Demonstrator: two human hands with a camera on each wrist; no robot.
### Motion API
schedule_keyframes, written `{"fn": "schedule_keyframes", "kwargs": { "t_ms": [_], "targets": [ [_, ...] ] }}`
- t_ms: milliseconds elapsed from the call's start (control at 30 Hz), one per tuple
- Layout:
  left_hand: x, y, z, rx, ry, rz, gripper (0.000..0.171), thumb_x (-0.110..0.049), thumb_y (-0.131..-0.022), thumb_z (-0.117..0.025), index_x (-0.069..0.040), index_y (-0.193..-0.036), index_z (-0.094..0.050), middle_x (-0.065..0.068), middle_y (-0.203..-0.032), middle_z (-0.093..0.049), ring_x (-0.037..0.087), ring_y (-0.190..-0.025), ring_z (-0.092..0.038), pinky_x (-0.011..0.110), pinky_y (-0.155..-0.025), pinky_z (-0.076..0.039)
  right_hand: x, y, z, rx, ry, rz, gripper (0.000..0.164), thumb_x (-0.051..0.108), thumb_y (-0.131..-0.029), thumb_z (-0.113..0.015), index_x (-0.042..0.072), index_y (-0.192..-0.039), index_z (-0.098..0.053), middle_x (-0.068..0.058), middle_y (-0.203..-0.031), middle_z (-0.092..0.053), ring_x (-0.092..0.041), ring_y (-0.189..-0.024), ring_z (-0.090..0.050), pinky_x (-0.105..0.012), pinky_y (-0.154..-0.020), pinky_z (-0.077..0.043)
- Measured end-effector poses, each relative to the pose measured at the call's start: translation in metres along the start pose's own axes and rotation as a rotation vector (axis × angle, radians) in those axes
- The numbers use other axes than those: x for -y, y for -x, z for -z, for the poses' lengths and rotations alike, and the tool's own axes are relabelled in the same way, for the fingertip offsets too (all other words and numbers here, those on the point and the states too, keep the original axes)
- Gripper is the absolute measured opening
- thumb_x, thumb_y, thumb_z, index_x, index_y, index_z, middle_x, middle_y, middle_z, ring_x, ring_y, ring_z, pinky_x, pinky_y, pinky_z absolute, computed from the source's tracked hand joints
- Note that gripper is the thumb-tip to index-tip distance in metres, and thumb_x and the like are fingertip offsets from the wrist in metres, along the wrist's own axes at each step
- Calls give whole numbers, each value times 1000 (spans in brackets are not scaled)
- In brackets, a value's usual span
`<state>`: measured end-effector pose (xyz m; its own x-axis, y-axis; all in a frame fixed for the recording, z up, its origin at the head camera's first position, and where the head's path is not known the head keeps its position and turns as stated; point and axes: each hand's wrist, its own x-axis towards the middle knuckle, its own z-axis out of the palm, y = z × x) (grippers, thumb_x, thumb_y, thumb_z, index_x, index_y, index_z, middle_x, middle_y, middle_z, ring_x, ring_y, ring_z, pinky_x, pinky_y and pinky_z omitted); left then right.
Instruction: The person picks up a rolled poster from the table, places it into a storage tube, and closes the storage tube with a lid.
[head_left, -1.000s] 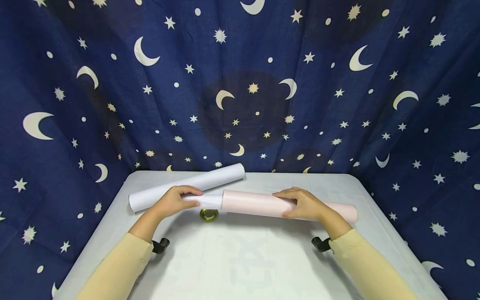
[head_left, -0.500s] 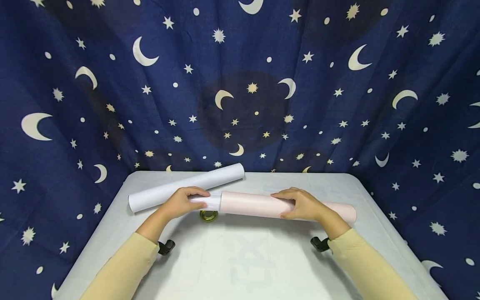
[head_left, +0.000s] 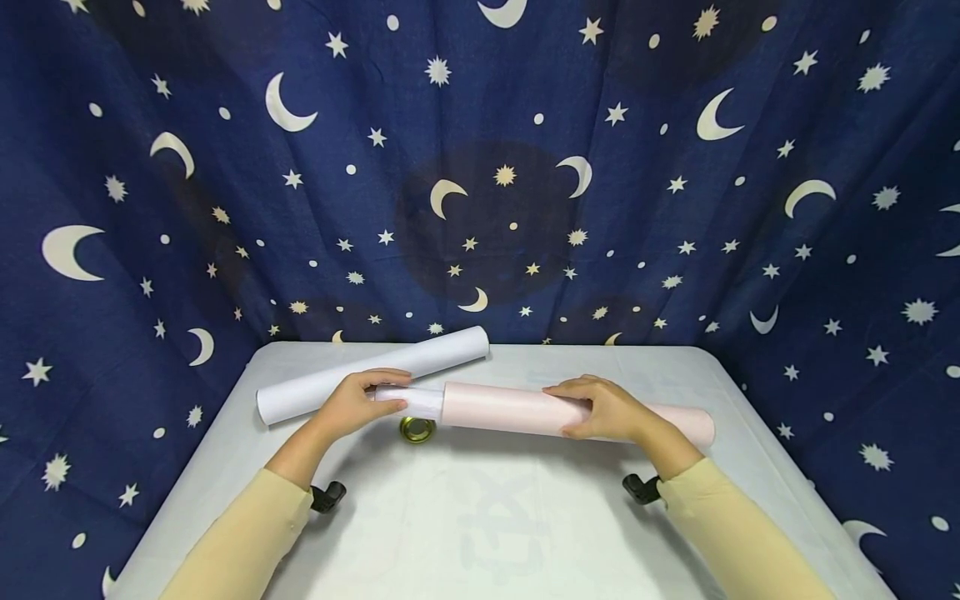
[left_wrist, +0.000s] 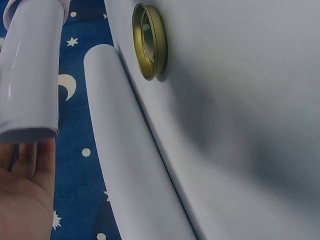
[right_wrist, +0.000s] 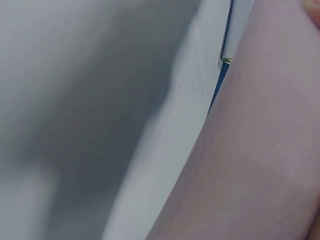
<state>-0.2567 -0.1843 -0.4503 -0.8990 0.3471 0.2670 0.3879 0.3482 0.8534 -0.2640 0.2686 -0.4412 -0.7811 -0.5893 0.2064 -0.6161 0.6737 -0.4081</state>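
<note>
We see a dark blue curtain [head_left: 637, 208] with pale moons and stars standing around a white-covered table [head_left: 592, 533]. Raised above that cover, across the middle of our head view, is a pale pink tube [head_left: 495, 406], its shadow falling below. A loose white paper roll [head_left: 442, 353] lies slantwise on the table, behind the left hand. The right hand [head_left: 603, 410] grips the pink tube from above, thumb on the near side, fingers over the far side. The left hand [head_left: 360, 404] holds the free end of a second, glossy white roll [head_left: 422, 403] between thumb and fingers, the palm clear of the end; how firmly they press, we cannot tell. This glossy roll sits partly inside the tube's left opening. Below it on the table lies a small gold-coloured metal lid [head_left: 417, 430].

We judge both held pieces light, probably card or heavy paper, stiff lengthwise but easily dented by a hard squeeze. The glossy surface may slide under dry fingers. We would take the tube around its body, lightly enough not to bind the inner roll, and hold that roll evenly near its exposed end.
</note>
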Motion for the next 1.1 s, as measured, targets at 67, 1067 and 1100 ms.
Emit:
{"fn": "schedule_keyframes", "kwargs": {
  "t_ms": [67,1067,1100],
  "targets": [
    [1,2,3,-10,14,5,37,-21,-81,-85,-14,-116,-76,1,-129,-67,22,-126,-56,40,-105,-45,0,1,1,-3,0,-4,66,37,-69,-90,33,-131,-67,18,-125,-65,-10,-111,-58,-41,-92,-48],
    [17,28,12,-43,196,80,49,-16,-88,-79,-3,-132,-63,20,-134,-60,38,-116,-63,30,-89,-55,3,10,6,-16,1,-10,67,35,-69,-90,30,-132,-68,16,-125,-66,-10,-108,-58,-39,-91,-48],
    [17,28,12,-40,204,79,48,-15,-88,-79,-2,-132,-63,21,-133,-61,38,-115,-64,30,-89,-55,4,11,6,-15,0,-11,67,35,-69,-90,30,-132,-68,16,-125,-66,-10,-109,-58,-40,-91,-48]
  ]
}}
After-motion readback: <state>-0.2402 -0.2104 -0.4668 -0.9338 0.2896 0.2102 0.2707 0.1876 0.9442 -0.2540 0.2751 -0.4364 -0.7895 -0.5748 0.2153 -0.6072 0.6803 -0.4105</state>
